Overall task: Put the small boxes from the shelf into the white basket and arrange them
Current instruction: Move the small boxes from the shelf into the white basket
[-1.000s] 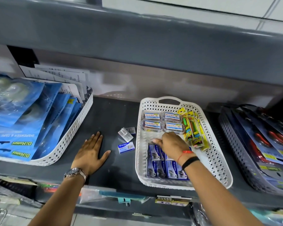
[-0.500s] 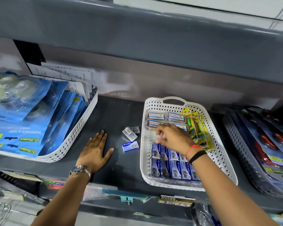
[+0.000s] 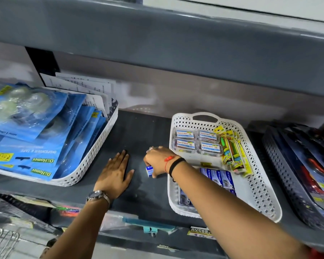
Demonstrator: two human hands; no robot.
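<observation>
White basket (image 3: 258, 186) is my landmark, sitting on the dark shelf (image 3: 138, 131). My right hand (image 3: 157, 161) is just left of the basket's left wall, knuckles up, fingers curled down around a small blue-and-white box (image 3: 149, 170) that rests on the shelf; thumb and fingers pinch its sides, grip narrow. Can't tell if other loose boxes are under that hand, it covers the spot. My left hand (image 3: 114, 174) lies further left of the basket, palm flat on the shelf, fingers spread, holding nothing; wristwatch (image 3: 96, 195) on that wrist. Black band and red thread (image 3: 173, 162) on the right wrist, which crosses the basket's left rim.

Inside the basket: blue boxes (image 3: 220, 179) laid flat in rows in the near half, partly hidden by my forearm. Four clear tubs with labels (image 3: 195, 142) in two rows at the far end. Yellow-green packets (image 3: 234, 152) along the right side of the tubs, slanting toward the near end.

Well left of the basket, a second white basket (image 3: 101, 146) holds blue tape dispenser packs (image 3: 32, 131). Right of the basket, a dark basket (image 3: 284, 174) with packaged items, blurred.
</observation>
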